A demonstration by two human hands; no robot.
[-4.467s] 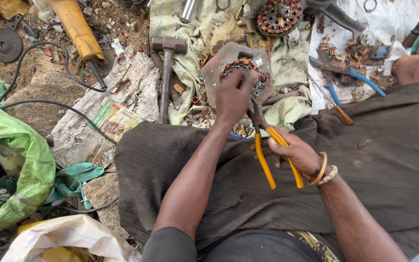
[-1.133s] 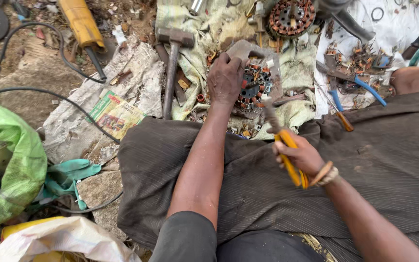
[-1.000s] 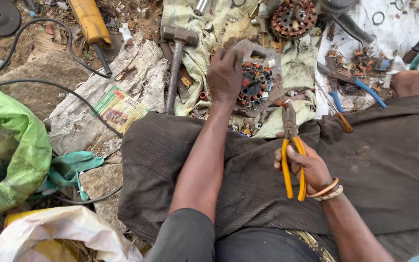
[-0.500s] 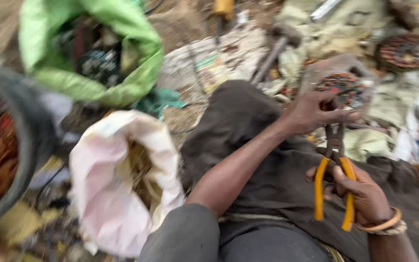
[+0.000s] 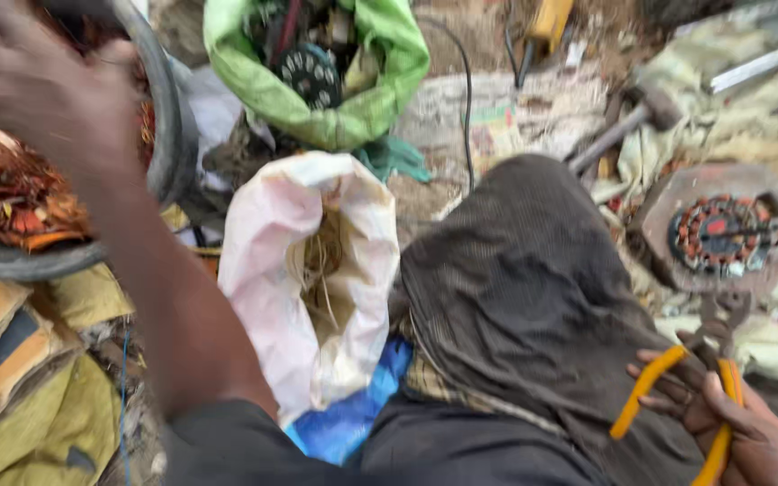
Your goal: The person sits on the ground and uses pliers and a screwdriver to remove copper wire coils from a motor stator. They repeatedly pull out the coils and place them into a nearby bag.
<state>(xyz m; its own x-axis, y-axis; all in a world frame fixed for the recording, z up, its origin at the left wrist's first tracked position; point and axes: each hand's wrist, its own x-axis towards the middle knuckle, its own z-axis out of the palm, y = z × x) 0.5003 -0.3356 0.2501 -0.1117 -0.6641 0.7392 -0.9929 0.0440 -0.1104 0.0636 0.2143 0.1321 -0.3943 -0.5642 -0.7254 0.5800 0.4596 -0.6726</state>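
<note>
My left hand (image 5: 42, 90) is stretched out to the far left, blurred, over a round dark basin (image 5: 171, 135) full of reddish copper wire scraps (image 5: 2, 193). Whether it holds anything is hidden by the blur. My right hand (image 5: 740, 436) rests on my lap at the lower right, closed around yellow-handled pliers (image 5: 643, 391) whose jaws point up toward a motor stator (image 5: 722, 234) with copper windings, lying on the ground past my knee.
A white sack (image 5: 263, 252) holding pale wire strands stands open beside my knee. Behind it sits a green bag (image 5: 362, 108) of metal parts. A hammer (image 5: 632, 121), a black cable (image 5: 468, 99) and a yellow tool (image 5: 551, 18) lie farther off.
My head has turned left. My left hand left the stator and swung out over the copper basin. My right hand stays on my lap with the pliers.
</note>
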